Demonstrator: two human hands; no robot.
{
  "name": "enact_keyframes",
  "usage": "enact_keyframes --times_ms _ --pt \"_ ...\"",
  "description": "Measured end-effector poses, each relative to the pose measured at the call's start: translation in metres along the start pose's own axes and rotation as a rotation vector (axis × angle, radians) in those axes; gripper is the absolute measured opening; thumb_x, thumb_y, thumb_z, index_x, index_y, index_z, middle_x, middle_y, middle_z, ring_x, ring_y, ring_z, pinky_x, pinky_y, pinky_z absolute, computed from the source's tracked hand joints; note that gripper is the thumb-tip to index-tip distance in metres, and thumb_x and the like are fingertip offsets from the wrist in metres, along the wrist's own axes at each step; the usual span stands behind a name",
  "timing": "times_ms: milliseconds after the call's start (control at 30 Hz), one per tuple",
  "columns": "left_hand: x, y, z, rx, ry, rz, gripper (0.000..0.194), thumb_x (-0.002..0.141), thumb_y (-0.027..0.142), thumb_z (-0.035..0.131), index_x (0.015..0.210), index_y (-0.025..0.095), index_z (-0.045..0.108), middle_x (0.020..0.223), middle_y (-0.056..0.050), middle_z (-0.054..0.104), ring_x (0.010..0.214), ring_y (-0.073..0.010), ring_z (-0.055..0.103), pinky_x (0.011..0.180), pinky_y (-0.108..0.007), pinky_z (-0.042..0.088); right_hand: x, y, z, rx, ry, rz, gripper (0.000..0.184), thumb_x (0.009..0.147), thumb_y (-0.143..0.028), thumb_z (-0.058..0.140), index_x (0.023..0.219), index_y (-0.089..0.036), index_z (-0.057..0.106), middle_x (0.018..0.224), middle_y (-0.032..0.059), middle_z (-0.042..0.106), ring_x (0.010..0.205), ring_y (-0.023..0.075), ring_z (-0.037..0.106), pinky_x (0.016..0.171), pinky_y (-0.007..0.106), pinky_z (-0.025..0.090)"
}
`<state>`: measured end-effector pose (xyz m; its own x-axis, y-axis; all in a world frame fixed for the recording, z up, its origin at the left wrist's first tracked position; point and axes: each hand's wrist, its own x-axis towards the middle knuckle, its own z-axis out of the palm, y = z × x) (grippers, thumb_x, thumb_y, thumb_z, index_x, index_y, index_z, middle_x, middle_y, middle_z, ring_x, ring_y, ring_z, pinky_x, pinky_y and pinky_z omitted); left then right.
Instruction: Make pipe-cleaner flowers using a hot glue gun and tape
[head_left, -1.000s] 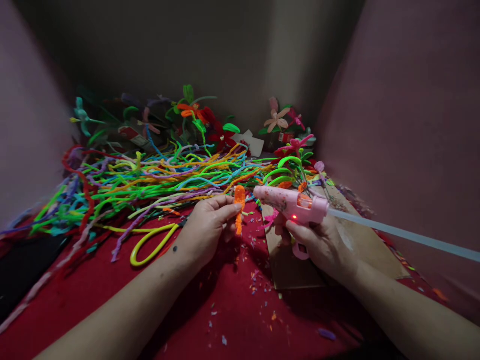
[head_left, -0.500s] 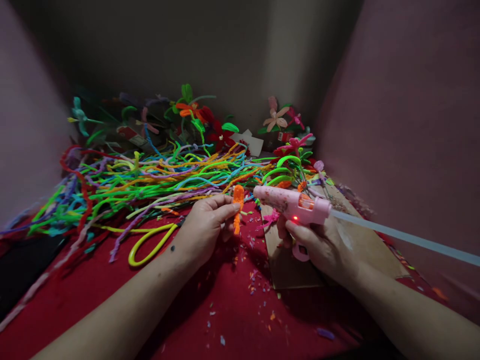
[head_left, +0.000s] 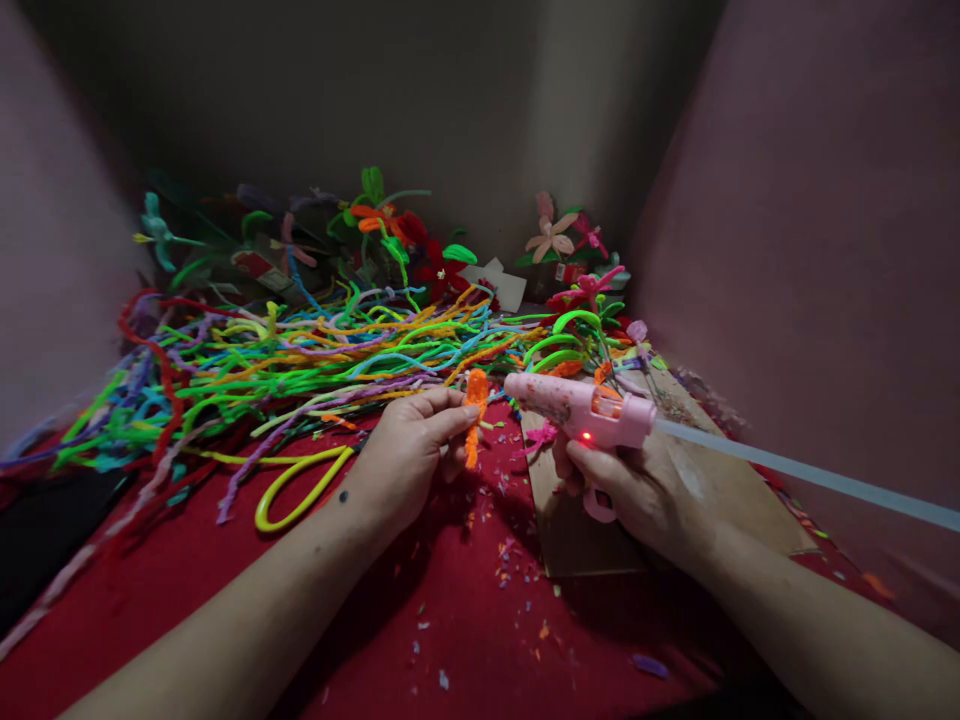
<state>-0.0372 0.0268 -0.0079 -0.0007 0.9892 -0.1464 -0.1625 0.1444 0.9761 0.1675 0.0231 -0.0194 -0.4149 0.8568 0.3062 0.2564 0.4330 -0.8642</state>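
Between the thumb and fingers of my left hand (head_left: 412, 445) is an orange pipe-cleaner petal (head_left: 476, 390), its looped end up and its tail hanging below. My right hand (head_left: 637, 490) is wrapped round the handle of a pink glue gun (head_left: 577, 405) with a small red light lit on its side. A long translucent glue stick (head_left: 810, 477) juts from the gun's back to the right. The nozzle points left at the petal, a small gap away from it. My right fingers partly hide the trigger.
A heap of many-coloured pipe cleaners (head_left: 360, 350) spreads behind my left hand. Yellow-handled scissors (head_left: 300, 490) lie left of it. Under the gun is a cardboard sheet (head_left: 592, 550). Finished pipe-cleaner flowers (head_left: 551, 240) stand along the wall. Fluff scraps dot the red cloth (head_left: 360, 640).
The glue gun has shifted very slightly left toward the petal. My left hand and the petal have hardly moved.
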Motion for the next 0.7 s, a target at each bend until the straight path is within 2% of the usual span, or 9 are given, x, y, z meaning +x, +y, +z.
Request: enact_keyframes --times_ms 100,233,533,633,700 --pt "-0.0001 -0.001 -0.0007 0.004 -0.001 0.016 0.012 0.071 0.023 0.065 0.075 0.015 0.057 0.046 0.006 0.048 0.035 -0.0037 0.037 0.036 -0.015 0.028 -0.0021 0.0045 0.0003 0.032 -0.01 0.093 0.025 0.089 -0.039 0.046 0.085 -0.02 0.063 0.061 0.0003 0.055 0.05 0.0103 0.047 0.044 0.021 0.038" --pt "0.0001 -0.0007 -0.0021 0.006 -0.014 0.023 0.013 0.071 0.023 0.065 0.078 0.015 0.059 0.048 0.006 0.05 0.036 -0.0041 0.038 0.037 -0.016 0.029 -0.0037 0.0058 -0.0004 0.022 -0.001 0.146 0.028 0.087 -0.039 0.048 0.072 -0.019 0.06 0.06 0.0003 0.053 0.051 0.0097 0.046 0.044 0.021 0.039" --pt "0.0004 0.0006 -0.0009 -0.001 -0.021 0.005 0.012 0.071 0.022 0.065 0.071 0.014 0.057 0.045 0.007 0.047 0.035 -0.0031 0.036 0.036 -0.015 0.027 -0.0015 -0.0033 0.0018 0.044 0.026 0.029 0.025 0.088 -0.039 0.048 0.101 -0.021 0.061 0.064 0.0013 0.057 0.053 0.0108 0.052 0.045 0.021 0.04" --pt "0.0005 -0.0007 -0.0016 -0.001 -0.027 0.014 0.012 0.071 0.023 0.065 0.072 0.015 0.057 0.045 0.007 0.048 0.035 -0.0037 0.037 0.036 -0.016 0.028 -0.0023 -0.0017 0.0024 0.064 0.023 0.049 0.025 0.088 -0.039 0.048 0.098 -0.021 0.061 0.065 0.0009 0.057 0.053 0.0105 0.051 0.045 0.021 0.041" --pt "0.0 -0.0006 -0.0021 -0.007 -0.022 0.014 0.012 0.071 0.023 0.066 0.073 0.015 0.057 0.046 0.006 0.049 0.036 -0.0041 0.038 0.037 -0.016 0.028 -0.0031 -0.0001 0.0023 0.071 0.01 0.083 0.024 0.088 -0.04 0.048 0.089 -0.02 0.061 0.063 0.0 0.054 0.052 0.0099 0.049 0.044 0.021 0.04"
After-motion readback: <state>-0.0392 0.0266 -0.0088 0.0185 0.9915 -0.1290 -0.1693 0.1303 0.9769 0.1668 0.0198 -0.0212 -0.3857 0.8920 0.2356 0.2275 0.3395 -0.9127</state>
